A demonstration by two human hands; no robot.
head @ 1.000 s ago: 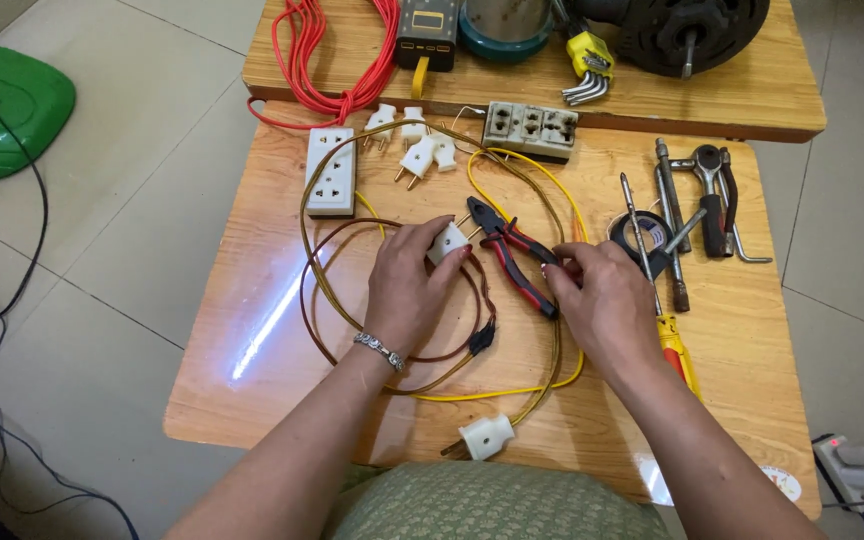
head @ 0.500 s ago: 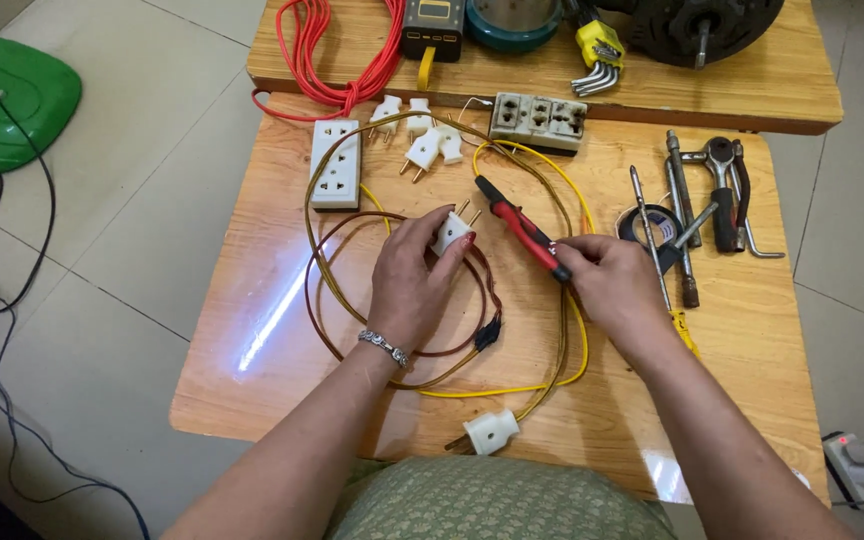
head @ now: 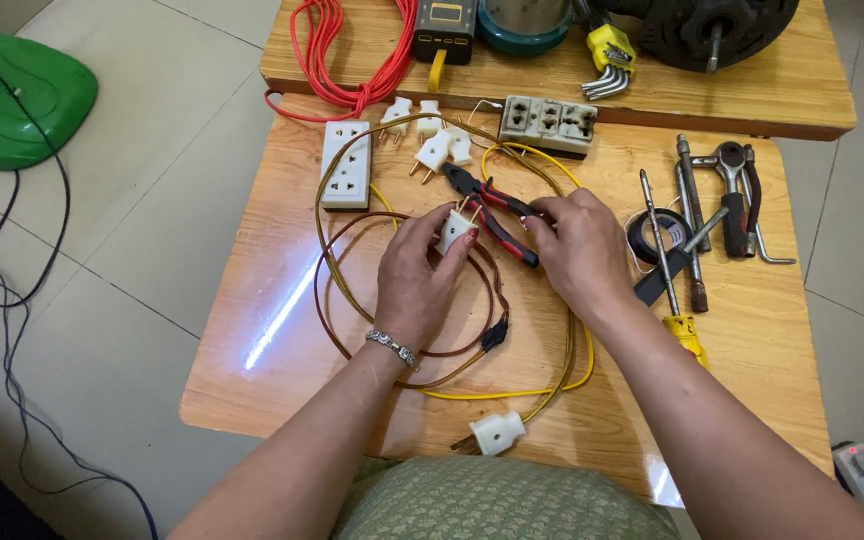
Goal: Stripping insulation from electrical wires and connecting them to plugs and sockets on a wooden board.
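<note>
- The near desk (head: 252, 330), of pale wood, carries the work; a second desk (head: 802, 95) butts against its far edge.
- On the second desk lie a red cable (head: 352, 50) at its left end, a dark round motor part (head: 717, 30) at its right end, and a yellow-cased set of hex keys (head: 607, 60) between them.
- Loops of brown wire (head: 337, 300) and yellow wire (head: 552, 385) spread over the middle of the near desk.
- A white socket strip (head: 346, 165) lies near the far left corner; a beige socket block (head: 550, 122) sits at the far edge.
- Near the right edge lie wrenches (head: 737, 195), a roll of black tape (head: 647, 235) and a screwdriver (head: 667, 270).
- The right hand (head: 572, 250) has its fingers closed on the handles of red-and-black pliers (head: 482, 205), whose tips point toward the far left corner.
- The left hand (head: 417, 280) pinches a white plug (head: 455, 228) in its fingers at the desk's middle, prongs pointing away, just beside the pliers.
- Another white plug (head: 497, 433) lies at the near edge; spare white plugs (head: 432, 135) sit by the socket strip.
</note>
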